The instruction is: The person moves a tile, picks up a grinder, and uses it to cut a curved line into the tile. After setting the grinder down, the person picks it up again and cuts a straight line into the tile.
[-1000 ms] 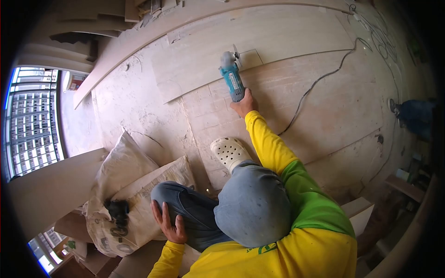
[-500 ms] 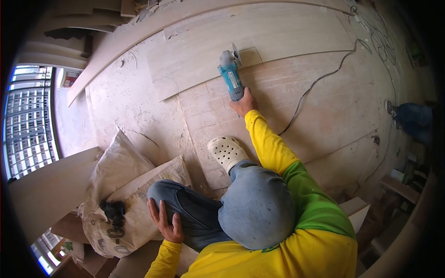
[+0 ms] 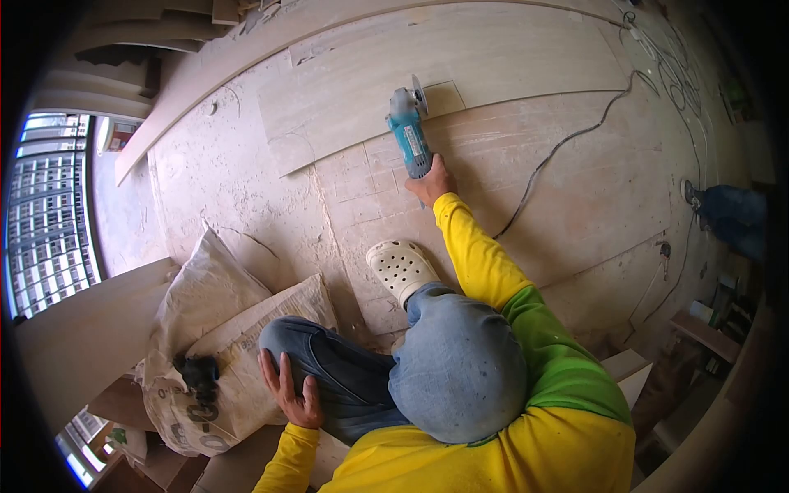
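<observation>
Angle grinder point(image 3: 407, 135): positioned across the near edge of the pale board point(image 3: 349, 94), disc point(image 3: 420, 94) end over the board, beside a rectangular outline point(image 3: 445, 98). Right hand point(image 3: 433, 180): closed around the grinder body, on the near side of the board. Left hand point(image 3: 293, 393): open, fingers spread on the bent knee point(image 3: 289, 335), well apart from the board. Sacks point(image 3: 216, 275) lie nearer than the board, to its left.

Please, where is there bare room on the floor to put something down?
The widest bare floor is right of the cord, between the sheet and the lower right clutter. Another patch, dusty, lies between sheet, long strip and sacks. It is crowded at the sacks, the cable coils and that clutter.
</observation>
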`<act>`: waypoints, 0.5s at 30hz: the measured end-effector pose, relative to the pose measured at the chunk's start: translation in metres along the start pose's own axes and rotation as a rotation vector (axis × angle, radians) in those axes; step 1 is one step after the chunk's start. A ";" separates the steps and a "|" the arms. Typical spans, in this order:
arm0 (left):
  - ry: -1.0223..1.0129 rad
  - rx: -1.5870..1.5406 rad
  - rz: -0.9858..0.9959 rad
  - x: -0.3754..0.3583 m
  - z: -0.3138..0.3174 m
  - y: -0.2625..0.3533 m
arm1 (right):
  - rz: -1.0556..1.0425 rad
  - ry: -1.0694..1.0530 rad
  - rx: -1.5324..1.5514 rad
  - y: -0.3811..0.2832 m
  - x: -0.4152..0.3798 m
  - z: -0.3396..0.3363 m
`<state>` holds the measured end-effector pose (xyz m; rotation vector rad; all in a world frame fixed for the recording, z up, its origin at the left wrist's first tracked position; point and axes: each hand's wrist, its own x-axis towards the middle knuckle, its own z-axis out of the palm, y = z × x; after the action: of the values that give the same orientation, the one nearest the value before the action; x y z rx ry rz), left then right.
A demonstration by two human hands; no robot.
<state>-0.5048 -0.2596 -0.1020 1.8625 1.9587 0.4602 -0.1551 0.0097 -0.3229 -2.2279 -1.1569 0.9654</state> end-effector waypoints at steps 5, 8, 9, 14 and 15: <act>0.012 -0.011 -0.011 -0.001 0.000 -0.001 | 0.116 -0.155 -0.074 -0.009 0.000 -0.011; 0.000 0.033 0.007 -0.002 -0.001 -0.003 | 0.115 -0.165 -0.075 -0.007 0.004 -0.009; 0.040 -0.072 -0.021 -0.004 0.000 -0.007 | 0.115 -0.166 -0.076 -0.006 0.004 -0.007; 0.176 -0.723 -0.737 -0.072 0.002 -0.037 | 0.048 -0.066 -0.089 0.003 0.008 0.001; 0.098 -0.743 -0.852 -0.094 -0.001 -0.037 | 0.048 -0.067 -0.090 0.002 0.007 0.000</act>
<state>-0.5339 -0.3555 -0.1134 0.5010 2.0172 0.8363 -0.1519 0.0144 -0.3267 -2.3195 -1.2030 1.0329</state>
